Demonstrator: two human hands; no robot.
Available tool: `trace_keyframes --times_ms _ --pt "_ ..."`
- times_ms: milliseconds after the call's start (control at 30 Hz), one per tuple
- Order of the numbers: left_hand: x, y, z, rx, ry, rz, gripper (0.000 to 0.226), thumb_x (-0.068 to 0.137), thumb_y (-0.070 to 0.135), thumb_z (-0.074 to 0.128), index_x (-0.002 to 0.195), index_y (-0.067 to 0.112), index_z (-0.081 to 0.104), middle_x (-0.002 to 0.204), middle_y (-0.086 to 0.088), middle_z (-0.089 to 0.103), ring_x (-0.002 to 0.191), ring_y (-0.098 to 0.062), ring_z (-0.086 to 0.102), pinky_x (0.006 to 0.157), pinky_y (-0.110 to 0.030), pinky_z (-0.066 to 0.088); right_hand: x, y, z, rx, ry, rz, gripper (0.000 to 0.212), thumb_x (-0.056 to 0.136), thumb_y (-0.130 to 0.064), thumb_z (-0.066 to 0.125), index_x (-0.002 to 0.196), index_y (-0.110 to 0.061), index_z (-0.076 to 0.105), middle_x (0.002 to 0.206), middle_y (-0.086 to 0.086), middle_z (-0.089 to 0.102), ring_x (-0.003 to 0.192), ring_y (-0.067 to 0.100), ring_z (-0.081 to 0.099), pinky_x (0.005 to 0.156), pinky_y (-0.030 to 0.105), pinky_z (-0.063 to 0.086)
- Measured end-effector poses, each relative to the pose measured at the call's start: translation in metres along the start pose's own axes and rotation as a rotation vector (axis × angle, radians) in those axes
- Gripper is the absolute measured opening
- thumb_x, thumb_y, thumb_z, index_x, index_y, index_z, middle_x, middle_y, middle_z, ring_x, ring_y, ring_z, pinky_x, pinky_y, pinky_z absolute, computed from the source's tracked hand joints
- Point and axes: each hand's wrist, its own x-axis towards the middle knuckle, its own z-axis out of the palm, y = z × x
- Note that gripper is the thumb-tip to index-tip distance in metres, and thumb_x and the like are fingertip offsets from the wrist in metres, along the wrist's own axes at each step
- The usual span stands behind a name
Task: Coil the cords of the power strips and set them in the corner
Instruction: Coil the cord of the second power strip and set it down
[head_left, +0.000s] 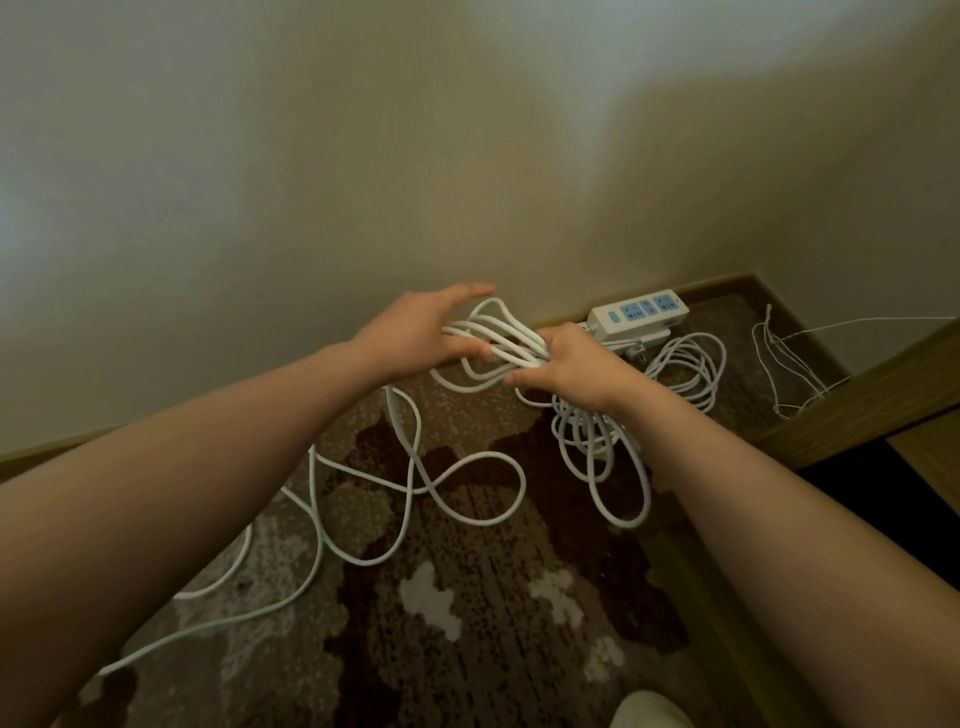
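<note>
A thick white round cord (363, 519) trails loose across the brown patterned carpet (467, 623) at the lower left, running from the bottom-left edge up through several wide, overlapping bends toward the hands. The left hand (415, 338) is held above the floor near the cream wall (363, 156), its fingers (467, 291) spread and only lightly bent, with the thumb low; the upper end of a bundle of white cord loops (498, 338) passes between thumb and fingers, and the fingers reach over the loops rather than closing on them. Just to the right, the right hand (571, 369) has its fingers curled round the gathered middle of the same bundle, gripping it, and more loops of it hang down below the wrist toward the carpet. Behind the right hand, a white power strip with blue sockets (639, 312) lies on the floor against the brown wooden skirting board (727, 286), close to the corner of the room. Its own thinner white cord coil (685, 369) rests on the carpet just beside and in front of it. Farther right, a thin white string (779, 364) lies in loose loops in the corner, next to a brown wooden furniture edge (857, 395) that cuts across the view. At the bottom edge a pale rounded shape (649, 712) shows; what it is cannot be told.
</note>
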Motion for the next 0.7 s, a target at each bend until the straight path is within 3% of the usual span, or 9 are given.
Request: trace_keyframes --times_ms 100,167,267,400,467,700 --pt "-0.005 0.003 0.003 0.315 -0.121 0.059 0.113 0.049 0.079 0.066 0.142 0.053 0.006 0.126 0.0 0.061 0.103 -0.022 0.061 0.066 -0.027 0.04 0.0 -0.003 0.002 0.026 -0.024 0.003 0.024 0.083 -0.032 0.078 0.081 -0.011 0.066 0.053 -0.008 0.052 0.043 0.003 0.045 0.042 0.017 0.036" --pt "-0.007 0.005 0.01 0.477 -0.103 0.064 0.124 0.044 0.085 0.062 0.141 0.053 -0.008 0.118 -0.004 0.06 0.097 -0.028 0.063 0.06 -0.03 0.041 0.0 -0.004 0.002 0.056 -0.043 0.006 0.025 0.083 -0.032 0.078 0.077 -0.013 0.063 0.048 -0.01 0.048 0.041 0.004 0.042 0.039 0.017 0.035" --pt "-0.005 0.009 0.024 0.585 0.012 0.035 0.113 0.055 0.072 0.069 0.142 0.044 0.001 0.107 -0.007 0.056 0.084 -0.029 0.063 0.055 -0.03 0.039 -0.001 -0.005 -0.001 0.138 -0.057 0.005 0.023 0.084 -0.028 0.077 0.077 -0.014 0.06 0.044 -0.011 0.046 0.039 0.004 0.039 0.038 0.02 0.033" --pt "0.001 0.011 0.029 0.547 0.101 0.074 0.066 0.069 0.057 0.066 0.122 0.032 0.035 0.097 -0.001 0.058 0.082 -0.026 0.062 0.056 -0.03 0.04 -0.004 -0.006 -0.006 0.199 -0.105 -0.003 0.022 0.084 -0.024 0.078 0.083 -0.008 0.064 0.048 -0.009 0.047 0.04 0.007 0.038 0.038 0.021 0.031" --pt "-0.001 0.009 0.028 0.528 0.097 0.104 0.055 0.071 0.056 0.065 0.114 0.032 0.041 0.09 0.002 0.058 0.08 -0.024 0.062 0.055 -0.03 0.039 -0.005 -0.007 -0.008 0.152 -0.126 0.007 0.027 0.082 -0.024 0.08 0.087 -0.002 0.065 0.052 -0.004 0.049 0.041 0.007 0.04 0.038 0.021 0.032" --pt "-0.007 0.009 0.033 0.558 0.178 0.007 0.089 0.068 0.057 0.071 0.137 0.042 0.018 0.104 -0.007 0.053 0.083 -0.026 0.06 0.055 -0.032 0.039 0.002 -0.013 -0.015 -0.023 -0.173 0.038 0.033 0.083 -0.033 0.078 0.094 -0.005 0.065 0.062 0.001 0.051 0.048 0.011 0.043 0.044 0.024 0.036"
